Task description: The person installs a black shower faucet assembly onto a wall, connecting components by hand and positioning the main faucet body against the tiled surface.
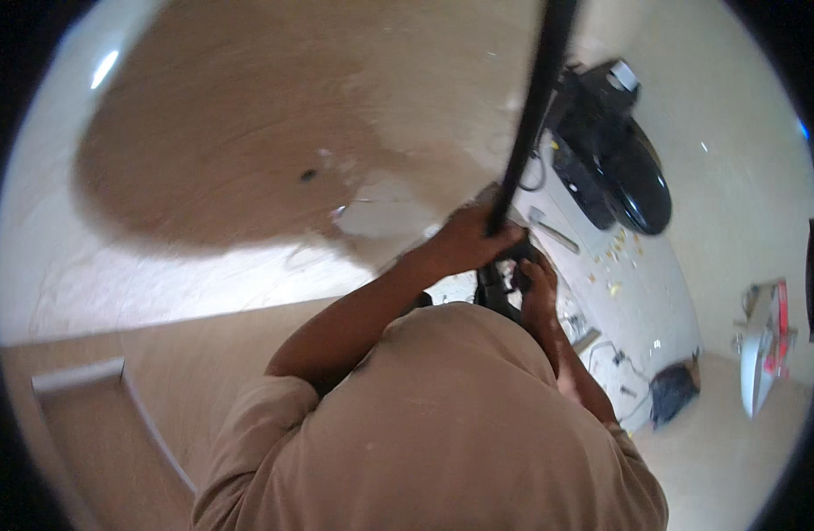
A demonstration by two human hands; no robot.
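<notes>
A long black pole (535, 106) slants up from my hands toward the top edge. My left hand (478, 241) is wrapped round its lower part. Just below and to the right, my right hand (538, 288) is closed at a dark fitting (495, 288) near the pole's lower end. What exactly the right fingers grip is partly hidden, and the fitting's lower part disappears behind my shirt.
A glossy black toilet (635, 181) stands at right. On the floor near it lie a hammer-like tool (557, 232), yellowish scraps (621, 248), a dark cord (631, 363) and a black bag (675, 392). A white washbasin (761, 358) is at far right, a wall niche (115, 434) at lower left.
</notes>
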